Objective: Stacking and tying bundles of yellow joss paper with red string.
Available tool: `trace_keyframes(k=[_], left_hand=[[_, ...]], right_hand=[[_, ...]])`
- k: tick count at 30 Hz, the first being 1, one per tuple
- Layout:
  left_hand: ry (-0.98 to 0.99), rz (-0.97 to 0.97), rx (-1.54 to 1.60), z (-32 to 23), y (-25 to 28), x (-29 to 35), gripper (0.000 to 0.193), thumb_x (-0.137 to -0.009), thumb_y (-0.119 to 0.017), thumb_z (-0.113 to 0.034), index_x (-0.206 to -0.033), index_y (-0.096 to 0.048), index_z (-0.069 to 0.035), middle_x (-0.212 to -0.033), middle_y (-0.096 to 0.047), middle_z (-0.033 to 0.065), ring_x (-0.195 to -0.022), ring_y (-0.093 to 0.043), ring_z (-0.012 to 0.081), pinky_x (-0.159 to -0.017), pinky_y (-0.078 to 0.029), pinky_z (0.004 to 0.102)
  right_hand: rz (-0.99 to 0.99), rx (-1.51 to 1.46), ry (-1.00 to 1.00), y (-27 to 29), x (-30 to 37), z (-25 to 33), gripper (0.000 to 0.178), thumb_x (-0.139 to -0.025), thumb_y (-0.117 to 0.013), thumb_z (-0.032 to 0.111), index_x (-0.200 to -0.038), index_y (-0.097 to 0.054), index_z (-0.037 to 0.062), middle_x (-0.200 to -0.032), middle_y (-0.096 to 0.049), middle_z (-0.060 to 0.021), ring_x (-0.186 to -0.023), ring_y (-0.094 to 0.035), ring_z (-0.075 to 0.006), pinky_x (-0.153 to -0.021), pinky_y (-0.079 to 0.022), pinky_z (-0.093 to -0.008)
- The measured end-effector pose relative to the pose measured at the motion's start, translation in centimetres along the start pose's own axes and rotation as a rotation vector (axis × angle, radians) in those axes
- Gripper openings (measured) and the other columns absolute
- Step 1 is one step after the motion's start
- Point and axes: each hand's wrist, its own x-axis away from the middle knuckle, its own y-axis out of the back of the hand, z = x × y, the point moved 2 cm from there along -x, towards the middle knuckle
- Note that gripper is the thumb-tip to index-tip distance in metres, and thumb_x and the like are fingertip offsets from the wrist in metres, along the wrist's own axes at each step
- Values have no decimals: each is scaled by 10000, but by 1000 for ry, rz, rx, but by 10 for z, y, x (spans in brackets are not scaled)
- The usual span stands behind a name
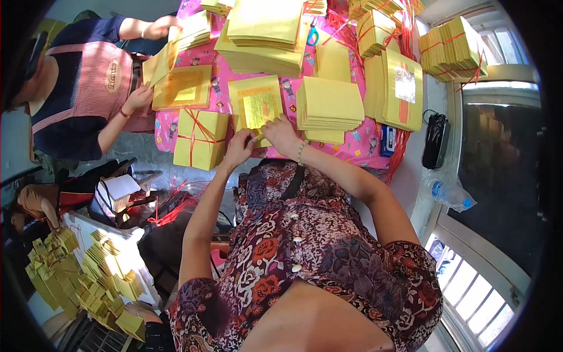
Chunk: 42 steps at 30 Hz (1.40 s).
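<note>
A yellow paper sheet with a shiny gold square (255,108) lies in front of me on the pink patterned tablecloth (220,103). At its near edge, my left hand (239,148) has its fingers closed on the paper. Beside it, my right hand (281,134) pinches the same near edge, which looks folded or curled up. Right of the sheet stands a stack of folded yellow paper (330,102). On the left, near my left hand, sits a yellow paper bundle (199,139) tied with red string.
Across to the left, a co-worker in a checked apron (97,79) handles yellow sheets. Tall paper stacks (264,35) stand at the back, with teal-handled scissors (312,36) beside them. Red strings (400,155) hang off the right edge. Plastic bottles (448,192) lie by the window.
</note>
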Motion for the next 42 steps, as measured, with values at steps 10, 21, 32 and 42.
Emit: trace_keyframes(k=[10,21,32,42], left_hand=[[12,-54,-452,-36,22,-6,406,-738,-628,-71,-1128,-522,-38,-1003,-552,170,-971,-494,332,-841,-414,443],[-334,-308,-603,-61,2,-11,721,-676,-630,-51,-1352,-381,-52,-1328,-385,183,-1265,-341,375,-1043,-294,505],[-222,-170,-734,-31,-19,-43,777,-808,-613,-329,-1466,-227,-183,-1494,-205,186,-1370,-198,381,-1090,-203,524],[-179,-118,-694,-23,-21,-41,718,-823,-578,-375,-1440,-284,-156,-1497,-195,196,-1375,-178,389,-1091,-176,538]], right_hand=[[192,-433,-192,13,-22,-36,146,-856,-491,122,-954,-559,37,-888,-613,-158,-816,-628,-349,-695,-510,-467],[147,-342,-446,28,-89,-70,243,-814,-542,125,-1022,-564,2,-935,-646,-210,-865,-651,-348,-690,-535,-439],[115,-140,-481,9,-118,-74,191,-809,-569,105,-973,-608,17,-963,-656,-148,-905,-660,-283,-701,-546,-461],[17,40,-174,8,-131,-61,255,-771,-600,100,-1010,-572,14,-917,-625,-134,-873,-656,-262,-702,-536,-372]])
